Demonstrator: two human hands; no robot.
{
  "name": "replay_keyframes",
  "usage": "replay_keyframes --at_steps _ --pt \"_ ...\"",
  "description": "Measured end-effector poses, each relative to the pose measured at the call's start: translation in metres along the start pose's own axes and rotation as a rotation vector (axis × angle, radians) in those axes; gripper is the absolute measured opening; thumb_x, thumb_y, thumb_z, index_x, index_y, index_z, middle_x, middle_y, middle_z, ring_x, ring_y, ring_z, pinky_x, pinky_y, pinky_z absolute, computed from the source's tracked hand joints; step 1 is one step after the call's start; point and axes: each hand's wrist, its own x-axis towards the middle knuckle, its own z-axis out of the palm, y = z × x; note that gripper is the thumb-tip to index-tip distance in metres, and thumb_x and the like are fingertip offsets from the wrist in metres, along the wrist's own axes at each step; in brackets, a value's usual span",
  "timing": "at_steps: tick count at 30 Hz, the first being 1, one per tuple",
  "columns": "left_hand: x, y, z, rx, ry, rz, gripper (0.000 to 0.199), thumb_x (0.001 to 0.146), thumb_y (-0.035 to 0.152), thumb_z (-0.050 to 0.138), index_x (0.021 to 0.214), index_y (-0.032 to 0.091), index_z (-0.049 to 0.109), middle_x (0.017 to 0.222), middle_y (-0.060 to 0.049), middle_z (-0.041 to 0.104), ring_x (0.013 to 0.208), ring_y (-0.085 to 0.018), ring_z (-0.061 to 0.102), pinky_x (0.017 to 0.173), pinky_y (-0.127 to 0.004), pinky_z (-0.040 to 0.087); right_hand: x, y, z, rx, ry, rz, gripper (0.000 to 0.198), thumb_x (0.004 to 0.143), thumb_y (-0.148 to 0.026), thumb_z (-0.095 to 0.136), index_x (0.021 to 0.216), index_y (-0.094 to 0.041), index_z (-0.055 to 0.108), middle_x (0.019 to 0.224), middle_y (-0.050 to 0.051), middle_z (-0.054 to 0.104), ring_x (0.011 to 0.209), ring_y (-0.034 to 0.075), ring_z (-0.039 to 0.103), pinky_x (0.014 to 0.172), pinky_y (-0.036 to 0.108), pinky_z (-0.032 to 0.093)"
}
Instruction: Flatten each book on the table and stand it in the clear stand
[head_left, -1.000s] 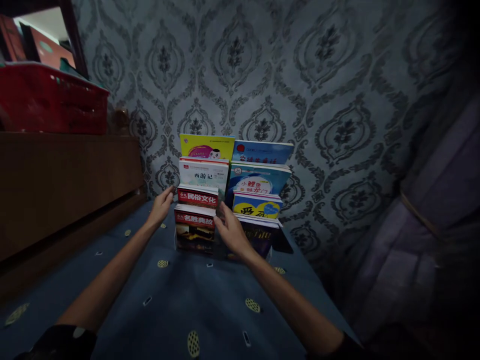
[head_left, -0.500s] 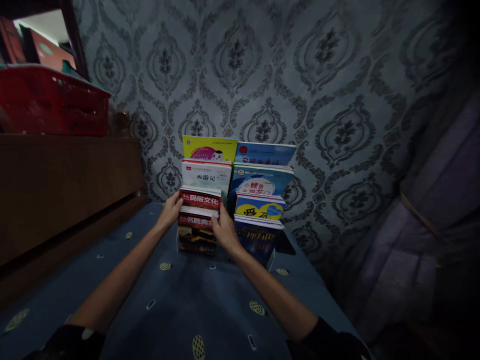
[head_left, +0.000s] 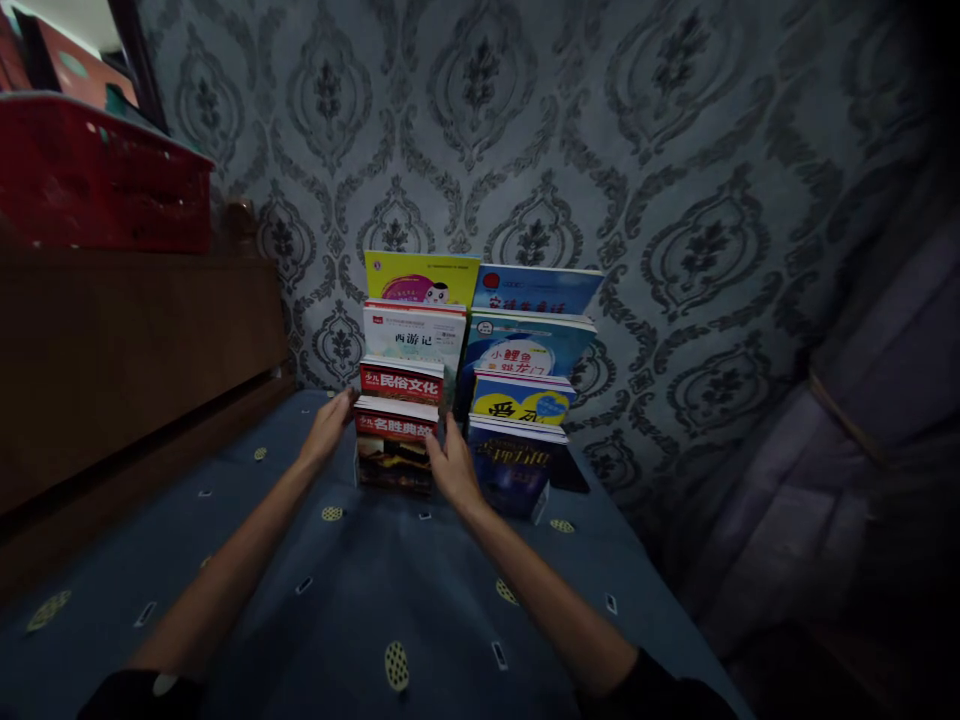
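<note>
Books stand upright in two rows, stepped from low in front to tall at the back. In the left row are a red-and-dark book, a red-topped book, a white book and a yellow book. My left hand is open beside the left edge of the red-topped book, fingers stretched out along it. At the opposite edge, my right hand is open, its thumb at the front book's side and its fingers pointing back between the rows.
The right row holds a dark blue book, a yellow-and-blue book and taller blue books. A patterned blue cloth lies underneath. A red basket sits on a wooden ledge at left. Patterned wallpaper rises behind.
My left hand has come slightly away from the red-topped book's edge. My right thumb has slid off the front book's top to its side. The view has tilted slightly down.
</note>
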Motion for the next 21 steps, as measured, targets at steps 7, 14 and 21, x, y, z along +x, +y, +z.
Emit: replay_keyframes --at_steps 7,14,21 --pt "-0.021 -0.002 0.013 0.051 -0.022 0.043 0.084 0.084 0.079 0.051 0.135 0.013 0.062 0.139 -0.015 0.064 0.136 -0.030 0.053 0.117 -0.045 0.037 -0.009 -0.004 0.015 0.025 -0.065 0.023 0.060 0.089 -0.030 0.052 0.146 -0.014 0.046 0.142 0.016 0.060 0.134 0.029 0.055 0.114 0.050 0.041" --pt "-0.045 0.006 -0.006 0.152 0.076 -0.126 0.079 0.084 0.074 0.053 0.140 0.018 0.057 0.151 -0.012 0.053 0.141 -0.033 0.047 0.116 -0.049 0.040 -0.068 -0.008 -0.046 0.045 -0.142 -0.065 0.040 0.088 -0.038 0.056 0.122 -0.020 0.069 0.115 0.010 0.076 0.111 0.027 0.070 0.100 0.042 0.054" --pt "-0.129 -0.005 -0.073 0.413 0.060 -0.374 0.039 0.085 0.067 0.053 0.114 0.044 0.067 0.131 0.015 0.068 0.134 -0.030 0.055 0.117 -0.054 0.043 -0.066 0.081 -0.177 -0.324 0.318 0.321 0.042 0.096 -0.041 0.039 0.115 -0.012 0.063 0.095 0.013 0.073 0.092 0.026 0.071 0.085 0.040 0.056"
